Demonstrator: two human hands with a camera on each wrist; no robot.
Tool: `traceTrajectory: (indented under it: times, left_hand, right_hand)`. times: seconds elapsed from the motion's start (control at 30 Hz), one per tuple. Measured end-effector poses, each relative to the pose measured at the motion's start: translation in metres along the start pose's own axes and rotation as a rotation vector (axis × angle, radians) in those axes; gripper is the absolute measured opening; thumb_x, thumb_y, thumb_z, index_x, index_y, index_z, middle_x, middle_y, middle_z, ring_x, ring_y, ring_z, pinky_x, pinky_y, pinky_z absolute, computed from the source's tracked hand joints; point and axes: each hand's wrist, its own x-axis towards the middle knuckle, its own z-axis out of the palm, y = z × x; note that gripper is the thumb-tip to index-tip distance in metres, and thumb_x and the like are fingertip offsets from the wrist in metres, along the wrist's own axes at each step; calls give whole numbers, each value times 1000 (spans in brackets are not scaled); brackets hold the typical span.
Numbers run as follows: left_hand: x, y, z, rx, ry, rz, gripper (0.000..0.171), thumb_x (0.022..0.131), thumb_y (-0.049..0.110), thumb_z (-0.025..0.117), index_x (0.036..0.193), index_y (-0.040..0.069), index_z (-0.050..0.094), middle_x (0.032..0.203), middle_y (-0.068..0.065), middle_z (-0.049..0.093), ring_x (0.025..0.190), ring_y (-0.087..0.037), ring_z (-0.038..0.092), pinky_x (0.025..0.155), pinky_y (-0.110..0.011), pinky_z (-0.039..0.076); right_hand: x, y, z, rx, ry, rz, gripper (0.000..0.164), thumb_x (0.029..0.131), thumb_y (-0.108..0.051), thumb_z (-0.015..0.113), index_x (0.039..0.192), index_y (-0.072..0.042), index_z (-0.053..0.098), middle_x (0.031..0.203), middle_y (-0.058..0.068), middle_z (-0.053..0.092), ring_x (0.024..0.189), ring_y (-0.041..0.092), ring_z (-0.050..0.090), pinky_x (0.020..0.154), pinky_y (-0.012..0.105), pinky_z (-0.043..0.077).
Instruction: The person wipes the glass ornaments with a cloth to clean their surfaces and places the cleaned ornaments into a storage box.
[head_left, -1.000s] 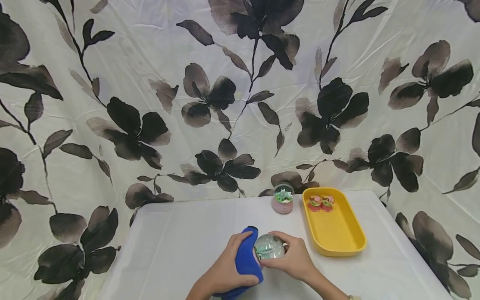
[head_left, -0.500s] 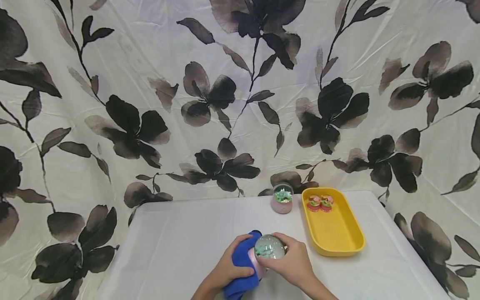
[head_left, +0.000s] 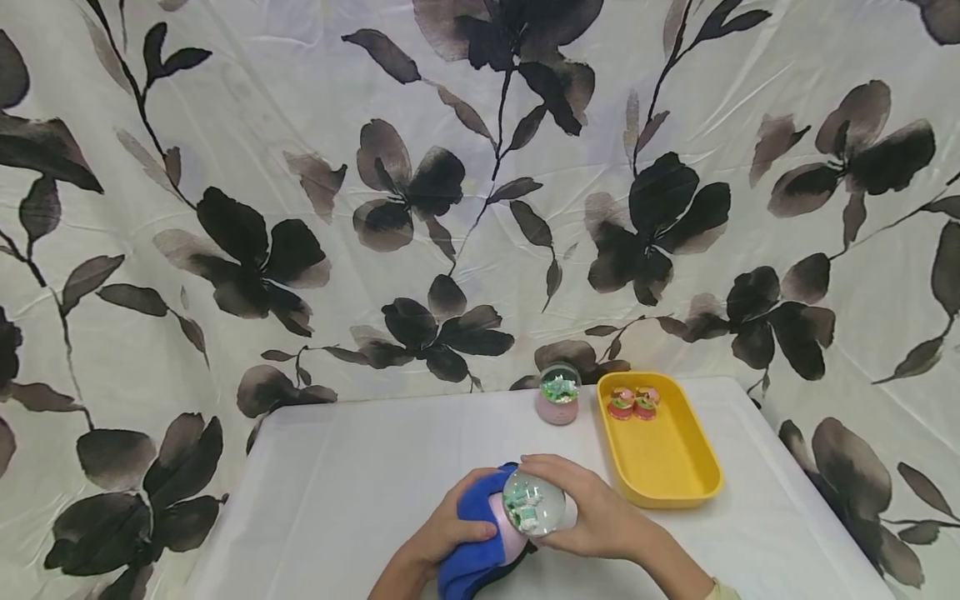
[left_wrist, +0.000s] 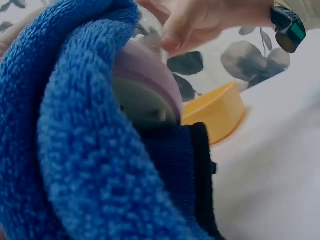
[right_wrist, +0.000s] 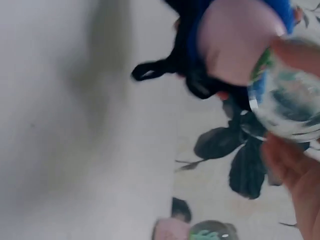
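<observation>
A snow globe (head_left: 534, 503) with a clear dome and a pink base (right_wrist: 240, 42) is held on its side between both hands above the table. My left hand (head_left: 450, 521) grips a blue cloth (head_left: 472, 542) with dark edging, wrapped about the pink base. From the other side my right hand (head_left: 600, 508) holds the clear dome between thumb and fingers. In the left wrist view the cloth (left_wrist: 100, 135) covers much of the base, whose pale underside shows. Green and white figures are visible inside the dome.
Another snow globe (head_left: 558, 395) with a pink base stands upright at the table's back edge. Right of it lies a yellow tray (head_left: 663, 467) with two small pink-and-green pieces (head_left: 633, 403) at its far end. A floral curtain (head_left: 480, 208) hangs behind the white table (head_left: 360, 467).
The held snow globe has turned, so more of its pink base shows beside the cloth. The left hand has shifted its hold on the cloth slightly; the right hand's fingers have moved over the dome.
</observation>
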Motion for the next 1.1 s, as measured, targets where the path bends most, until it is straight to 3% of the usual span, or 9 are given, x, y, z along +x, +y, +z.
traceTrajectory:
  times: [0.1, 0.3, 0.47, 0.6, 0.7, 0.77, 0.87, 0.97, 1.1]
  left_hand:
    - [0, 5, 0, 55, -19, -17, 69, 77, 23, 75, 138, 13, 44, 128, -15, 51, 112, -32, 50, 89, -44, 44]
    - [-2, 16, 5, 275, 63, -27, 70, 73, 24, 83, 135, 22, 50, 125, -8, 55, 108, -30, 52, 83, -45, 45]
    - [-3, 26, 15, 476, 165, -45, 77, 68, 33, 87, 134, 33, 48, 127, -6, 54, 109, -30, 52, 81, -50, 46]
    - [-6, 30, 24, 646, 235, -43, 86, 62, 47, 88, 135, 39, 43, 132, -5, 49, 110, -32, 52, 78, -54, 48]
    - [-8, 27, 26, 707, 263, -6, 89, 61, 52, 87, 137, 41, 41, 134, -4, 46, 111, -32, 51, 78, -54, 49]
    - [-8, 22, 23, 683, 265, 20, 88, 62, 49, 88, 137, 40, 42, 134, -4, 46, 112, -32, 51, 79, -52, 49]
    - [-9, 12, 16, 586, 259, 35, 85, 64, 40, 89, 136, 39, 43, 134, -6, 47, 112, -31, 51, 80, -50, 49]
    - [-10, 4, 7, 459, 246, 43, 82, 66, 29, 88, 136, 35, 45, 132, -10, 49, 112, -33, 52, 81, -49, 49]
    - [-12, 3, -2, 326, 185, 40, 78, 68, 21, 85, 136, 29, 47, 130, -12, 50, 112, -35, 50, 82, -48, 47]
  right_hand:
    - [1, 8, 2, 52, 35, -57, 81, 65, -21, 92, 135, -13, 52, 130, 0, 57, 115, 18, 56, 87, 37, 52]
    - [-1, 13, 5, 128, 67, 91, 79, 58, -30, 95, 126, -21, 54, 118, -8, 60, 101, 14, 59, 74, 32, 55]
    - [-4, 21, 16, 203, 187, 171, 75, 58, -28, 95, 122, -17, 58, 112, -3, 63, 93, 17, 62, 71, 32, 55]
    - [-6, 22, 32, 305, 344, 344, 61, 63, -23, 92, 115, -15, 62, 105, 3, 66, 87, 20, 63, 70, 32, 55]
    - [-4, 16, 42, 333, 439, 522, 51, 66, -25, 90, 108, -12, 63, 100, 4, 65, 85, 20, 62, 68, 29, 54]
    - [-3, 10, 46, 299, 460, 607, 51, 66, -31, 89, 105, -11, 63, 96, 4, 64, 83, 19, 60, 65, 27, 52]
    - [0, 0, 44, 209, 403, 639, 57, 65, -41, 89, 106, -12, 61, 93, 1, 63, 80, 17, 59, 64, 27, 51]
    - [2, -6, 34, 139, 270, 564, 66, 63, -46, 89, 113, -15, 59, 96, -2, 62, 75, 15, 59, 62, 27, 51]
    - [0, -8, 17, 114, 96, 395, 80, 62, -47, 89, 126, -14, 55, 109, -4, 62, 83, 12, 61, 68, 27, 54]
